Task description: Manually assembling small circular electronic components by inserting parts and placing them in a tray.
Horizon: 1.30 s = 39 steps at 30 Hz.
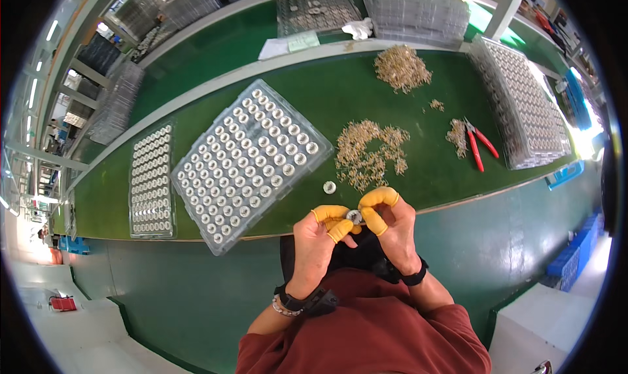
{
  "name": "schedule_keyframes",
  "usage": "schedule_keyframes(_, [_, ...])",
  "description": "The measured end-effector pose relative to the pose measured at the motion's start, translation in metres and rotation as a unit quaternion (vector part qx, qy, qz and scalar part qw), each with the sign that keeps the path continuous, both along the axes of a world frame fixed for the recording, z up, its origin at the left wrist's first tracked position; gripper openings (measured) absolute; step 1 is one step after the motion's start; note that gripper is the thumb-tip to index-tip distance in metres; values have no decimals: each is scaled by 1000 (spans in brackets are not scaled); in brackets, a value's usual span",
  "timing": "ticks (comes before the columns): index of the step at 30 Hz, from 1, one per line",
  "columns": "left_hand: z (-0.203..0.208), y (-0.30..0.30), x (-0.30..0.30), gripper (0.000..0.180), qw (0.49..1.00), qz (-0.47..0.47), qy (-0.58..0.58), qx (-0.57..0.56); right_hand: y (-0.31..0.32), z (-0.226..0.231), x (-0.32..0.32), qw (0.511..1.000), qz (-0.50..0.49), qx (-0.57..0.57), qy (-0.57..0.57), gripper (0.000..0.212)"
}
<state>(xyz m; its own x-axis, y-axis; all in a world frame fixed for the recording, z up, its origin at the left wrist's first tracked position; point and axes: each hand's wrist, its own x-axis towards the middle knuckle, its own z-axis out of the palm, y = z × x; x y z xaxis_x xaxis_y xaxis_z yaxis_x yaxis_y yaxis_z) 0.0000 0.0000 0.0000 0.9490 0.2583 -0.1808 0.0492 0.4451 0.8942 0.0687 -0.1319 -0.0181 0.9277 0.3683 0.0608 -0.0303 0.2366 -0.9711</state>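
Observation:
Just past the table's near edge, my left hand (pixel 315 243) pinches a small round white part (pixel 354 216) with a dark middle between finger and thumb. My right hand (pixel 395 227) meets it from the other side, its finger and thumb closed at the part's rim. Whatever lies between those right fingertips is too small to make out. Yellow finger covers sit on the fingers and thumbs of both hands. A similar round white part (pixel 329 187) rests alone on the green table (pixel 432 181), a little beyond my hands. Beyond it spreads a pile of tiny brass-coloured pieces (pixel 360 168).
A clear plastic tray (pixel 276 196) with rows of round parts lies at the left, a second tray (pixel 173 227) further left. Red-handled pliers (pixel 473 148) lie beside a small pile (pixel 456 138). A larger pile (pixel 402 68) sits behind. Stacked trays (pixel 523 106) stand right.

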Motion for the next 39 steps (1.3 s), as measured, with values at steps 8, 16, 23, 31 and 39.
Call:
schedule_keyframes(8, [-5,-1,-2,20,1000,-3,9,-22,-1,-3,-3,999,-26,-5,-43,15])
schedule_keyframes(16, [-5,-6,-2,17,1000,15,17,-5,-4,-6,-4,995,-35,-34,-89,15])
schedule_keyframes(23, [-5,-3,-1,17,1000,11,22,-13,-1,-5,-3,979,-60,-96,-172,17])
schedule_keyframes(31, [-13,-1,-3,17,999,12,6,33,0,-3,-4,881,-89,-205,-417,26])
schedule_keyframes(39, [-13,-4,-1,16,1000,2,8,7,-2,-5,-6,915,-98,-176,-349,25])
